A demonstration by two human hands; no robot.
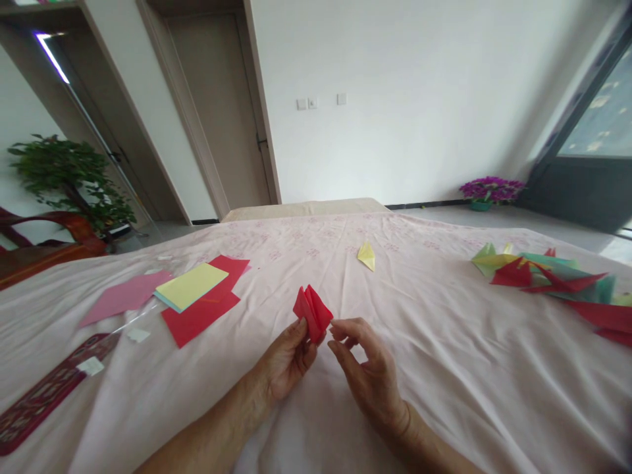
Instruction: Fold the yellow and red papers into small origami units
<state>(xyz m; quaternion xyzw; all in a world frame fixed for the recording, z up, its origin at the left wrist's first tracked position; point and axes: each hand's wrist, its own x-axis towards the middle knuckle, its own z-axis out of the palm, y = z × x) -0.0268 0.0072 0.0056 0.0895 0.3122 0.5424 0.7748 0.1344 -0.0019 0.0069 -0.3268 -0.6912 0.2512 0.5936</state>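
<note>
A partly folded piece of red origami paper (316, 315) is pinched between the thumb and fingers of my left hand (289, 359), held up above the pink cloth. Its two upper points stand apart with a groove between them. Close by on the right, my right hand (370, 368) has its thumb and index finger curved toward the paper's right edge, with a small gap between the tips. Nothing shows between those fingertips. Farther back lies a small folded yellow paper piece (366, 257).
Flat sheets lie at left: a yellow sheet (192, 287), a red sheet (200, 319) and a pink sheet (126, 297). A dark red patterned case (44, 388) is nearer. Several folded paper cranes (543, 273) are heaped at right. The pink cloth (444, 382) has wrinkles.
</note>
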